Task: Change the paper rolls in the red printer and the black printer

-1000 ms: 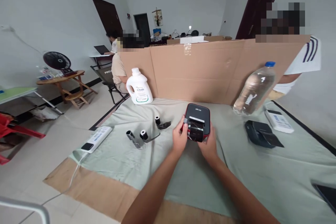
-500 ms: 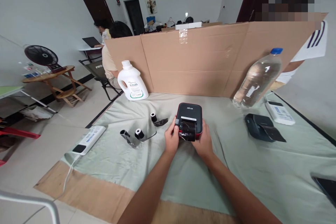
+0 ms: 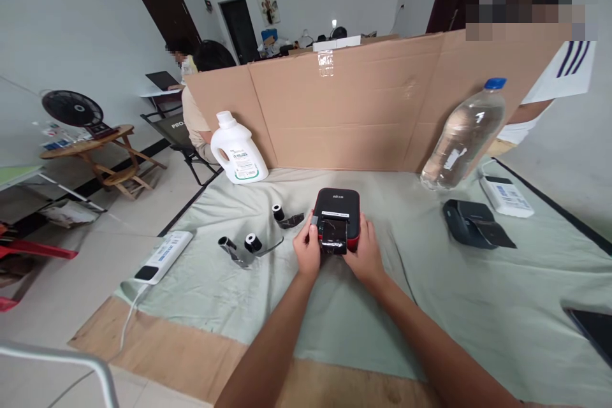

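Both hands grip a small black label printer point(image 3: 339, 202) with a red lower edge, over the middle of the cloth. A strip of black label film point(image 3: 334, 237) comes out of its front. My left hand point(image 3: 307, 248) is closed on the printer's left side, thumb near the front corner. On the right side, my right hand point(image 3: 366, 252) wraps the edge, its fingers partly hidden beneath. To the left lie three small black rolls: one roll point(image 3: 278, 211) with a loose tail, another roll point(image 3: 253, 242) with its tail curling right, and a roll point(image 3: 226, 244) tipped nearby.
A second dark printer point(image 3: 471, 224) with film sticking out sits at right, near a white power bank point(image 3: 507, 196) and a water bottle point(image 3: 463, 137). A cardboard screen point(image 3: 335, 115) and white jug point(image 3: 239, 156) stand behind. Another power bank point(image 3: 165, 258) lies left; a phone point(image 3: 590, 331) lies right.
The view has shifted slightly. My hands and the printer sit a little further left over the cloth; both hands keep their hold.
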The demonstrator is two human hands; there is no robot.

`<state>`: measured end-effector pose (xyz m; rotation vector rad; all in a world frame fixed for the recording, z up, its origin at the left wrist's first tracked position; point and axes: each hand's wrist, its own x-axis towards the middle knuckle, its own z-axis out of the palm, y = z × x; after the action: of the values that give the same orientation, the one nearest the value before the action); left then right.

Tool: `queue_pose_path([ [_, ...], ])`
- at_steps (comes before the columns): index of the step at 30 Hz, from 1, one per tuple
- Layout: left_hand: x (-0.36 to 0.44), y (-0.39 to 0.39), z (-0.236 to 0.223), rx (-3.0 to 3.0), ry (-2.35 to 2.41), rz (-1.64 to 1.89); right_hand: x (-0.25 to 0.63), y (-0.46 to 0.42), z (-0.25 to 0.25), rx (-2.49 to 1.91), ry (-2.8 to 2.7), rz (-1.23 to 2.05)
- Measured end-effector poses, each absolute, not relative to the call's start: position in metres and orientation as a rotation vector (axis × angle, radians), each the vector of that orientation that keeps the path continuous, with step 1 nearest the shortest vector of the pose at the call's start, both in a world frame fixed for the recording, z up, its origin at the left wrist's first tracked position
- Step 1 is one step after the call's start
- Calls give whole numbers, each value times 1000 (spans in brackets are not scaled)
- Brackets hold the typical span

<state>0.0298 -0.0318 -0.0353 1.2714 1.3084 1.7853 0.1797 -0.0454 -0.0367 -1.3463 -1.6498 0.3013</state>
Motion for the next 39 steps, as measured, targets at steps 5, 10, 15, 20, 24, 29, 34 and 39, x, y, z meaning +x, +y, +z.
queue_pose_path([
  [5, 32, -31, -32, 1214, 1289, 1829, 177, -46, -39, -1344, -1619, 314],
  [10, 31, -30, -31, 1262, 1287, 1837, 177, -46, -39, -1320, -1605, 355],
  [15, 29, -29, -29, 1413, 1342, 1902, 177, -45, -40, -1291, -1595, 354],
  [20, 28, -27, -29, 1492, 1366, 1920, 178, -45, -40, -1278, -1595, 369],
  [24, 29, -26, -30, 1484, 1335, 1930, 180, -45, -40, -1269, -1593, 400],
  [29, 29, -26, -31, 1523, 1370, 1936, 180, -44, -42, -1252, -1596, 382],
  [34, 29, -29, -31, 1629, 1494, 1940, 181, -43, -42, -1243, -1600, 365],
  [39, 30, -31, -30, 1681, 1522, 1958, 181, -43, -42, -1235, -1598, 355],
])
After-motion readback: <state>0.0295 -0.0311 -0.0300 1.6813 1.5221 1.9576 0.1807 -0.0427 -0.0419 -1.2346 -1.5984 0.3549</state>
